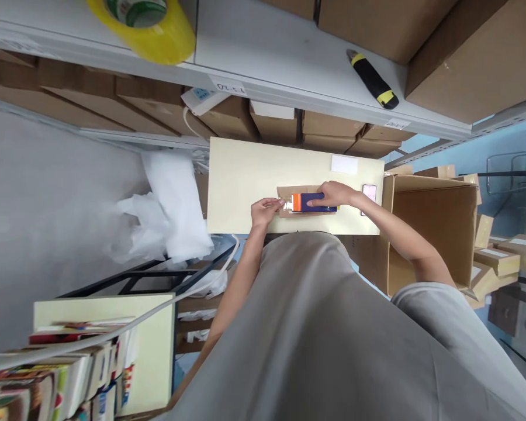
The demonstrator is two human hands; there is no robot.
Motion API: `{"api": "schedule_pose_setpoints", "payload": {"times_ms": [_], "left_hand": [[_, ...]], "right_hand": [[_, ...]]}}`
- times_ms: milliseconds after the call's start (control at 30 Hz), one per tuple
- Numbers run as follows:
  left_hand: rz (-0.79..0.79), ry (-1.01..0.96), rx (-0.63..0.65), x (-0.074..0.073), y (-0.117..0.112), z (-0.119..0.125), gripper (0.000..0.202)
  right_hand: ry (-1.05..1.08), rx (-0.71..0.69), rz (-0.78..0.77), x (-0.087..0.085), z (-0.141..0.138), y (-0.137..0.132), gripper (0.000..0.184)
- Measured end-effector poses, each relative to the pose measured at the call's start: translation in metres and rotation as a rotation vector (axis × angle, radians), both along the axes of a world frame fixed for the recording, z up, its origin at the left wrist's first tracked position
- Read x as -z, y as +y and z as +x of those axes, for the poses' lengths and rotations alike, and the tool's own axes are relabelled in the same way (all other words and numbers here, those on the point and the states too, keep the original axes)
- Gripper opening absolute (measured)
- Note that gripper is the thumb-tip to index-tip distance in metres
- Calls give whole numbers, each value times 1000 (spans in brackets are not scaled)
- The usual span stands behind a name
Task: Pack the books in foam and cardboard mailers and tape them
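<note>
A small blue and orange box (309, 202) lies on a flat piece of brown cardboard (287, 193) on a pale yellow table (241, 175). My right hand (335, 193) lies over the blue end of the box, fingers curled on it and pressing it down. My left hand (265, 209) is closed in a pinch at the box's orange end. It grips a small pale edge there, and I cannot tell whether that is the box's flap or the cardboard.
A white label (344, 164) and a phone (369, 192) lie on the table's right side. An open carton (433, 234) stands to the right. On the shelf are a yellow tape roll (146, 26) and a black-yellow utility knife (372, 79). White plastic bags (166, 210) lie left, books (70, 368) lower left.
</note>
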State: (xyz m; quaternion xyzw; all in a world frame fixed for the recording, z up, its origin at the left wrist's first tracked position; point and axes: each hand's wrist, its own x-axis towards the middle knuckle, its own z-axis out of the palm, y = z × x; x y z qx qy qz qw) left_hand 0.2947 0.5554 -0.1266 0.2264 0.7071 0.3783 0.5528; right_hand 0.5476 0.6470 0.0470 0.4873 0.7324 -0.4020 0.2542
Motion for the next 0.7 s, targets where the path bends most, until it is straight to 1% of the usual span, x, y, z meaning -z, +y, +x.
{"api": "schedule_pose_setpoints", "payload": {"times_ms": [133, 233, 367, 433, 467, 533, 700], "left_hand": [[5, 14, 28, -2, 1, 6, 34], [-5, 53, 46, -2, 2, 7, 33], [-7, 89, 50, -1, 3, 6, 31], [-6, 92, 56, 1, 3, 6, 31], [-8, 97, 58, 2, 3, 6, 30], [-15, 122, 68, 4, 3, 6, 27], [-25, 239, 112, 6, 4, 8, 24]], "right_hand": [[-24, 54, -6, -11, 32, -7, 78], [-45, 111, -33, -27, 68, -9, 81], [-164, 131, -9, -50, 121, -8, 83], [-220, 137, -18, -56, 138, -8, 82], [-248, 137, -24, -56, 143, -8, 81], [-302, 131, -24, -50, 144, -8, 81], [-430, 126, -14, -15, 121, -6, 86]]}}
